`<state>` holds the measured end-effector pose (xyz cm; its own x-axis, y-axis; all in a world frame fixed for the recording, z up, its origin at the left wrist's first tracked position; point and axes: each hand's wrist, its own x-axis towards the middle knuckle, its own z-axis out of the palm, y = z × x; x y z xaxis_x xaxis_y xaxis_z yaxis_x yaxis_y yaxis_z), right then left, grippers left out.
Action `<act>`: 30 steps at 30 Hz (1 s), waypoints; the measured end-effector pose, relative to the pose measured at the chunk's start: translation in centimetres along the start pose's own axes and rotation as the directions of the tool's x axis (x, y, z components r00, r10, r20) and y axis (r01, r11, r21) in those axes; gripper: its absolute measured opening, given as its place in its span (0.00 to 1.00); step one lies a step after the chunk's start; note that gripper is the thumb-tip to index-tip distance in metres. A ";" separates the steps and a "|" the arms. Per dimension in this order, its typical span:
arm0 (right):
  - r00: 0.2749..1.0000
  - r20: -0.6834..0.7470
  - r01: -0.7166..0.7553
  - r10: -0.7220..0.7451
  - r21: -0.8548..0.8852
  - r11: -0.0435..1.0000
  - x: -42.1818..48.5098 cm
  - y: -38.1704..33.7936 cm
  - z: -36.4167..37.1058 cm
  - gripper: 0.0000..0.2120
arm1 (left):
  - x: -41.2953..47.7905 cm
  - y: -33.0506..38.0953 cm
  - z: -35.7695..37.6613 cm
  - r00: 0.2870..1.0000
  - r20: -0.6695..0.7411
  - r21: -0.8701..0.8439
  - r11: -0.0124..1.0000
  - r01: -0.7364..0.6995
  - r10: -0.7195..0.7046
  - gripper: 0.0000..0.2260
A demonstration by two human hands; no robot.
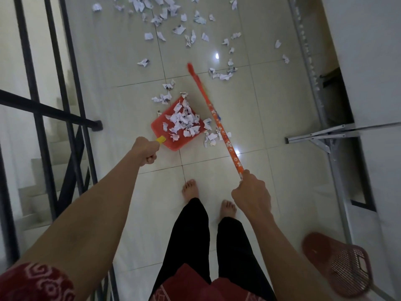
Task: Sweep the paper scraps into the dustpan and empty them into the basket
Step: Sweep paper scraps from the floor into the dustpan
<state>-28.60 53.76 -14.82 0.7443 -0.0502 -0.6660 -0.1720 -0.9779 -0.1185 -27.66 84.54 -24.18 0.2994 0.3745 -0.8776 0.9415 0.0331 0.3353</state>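
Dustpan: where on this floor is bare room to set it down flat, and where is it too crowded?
Bare tile lies between the dustpan and the feet, between the broom and the metal frame, and beside the railing. Crowded: paper scraps at the far end and round the dustpan's mouth.

The black railing (50, 112) hems in the left of the frame, near my left grip (146, 151). On the right a grey metal frame (321, 137) juts toward the middle, with the red basket (338, 265) at lower right. Between them the floor (282, 101) lies open, crossed by the broom (218, 124); bare tiles separate the dustpan (157, 127) from my feet (191, 189). At the top, paper scraps (160, 9) litter it.
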 end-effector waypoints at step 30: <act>0.969 0.220 0.093 -0.110 0.088 0.992 3.6 8.3 -0.8 0.07 | -5.5 -9.2 9.6 0.989 0.055 -0.205 0.968 0.143 -0.135 0.10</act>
<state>-26.78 45.33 -17.61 0.5985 0.1036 -0.7944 -0.1581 -0.9568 -0.2440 -36.49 73.23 -25.74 0.1774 0.3155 -0.9322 0.9230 0.2754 0.2689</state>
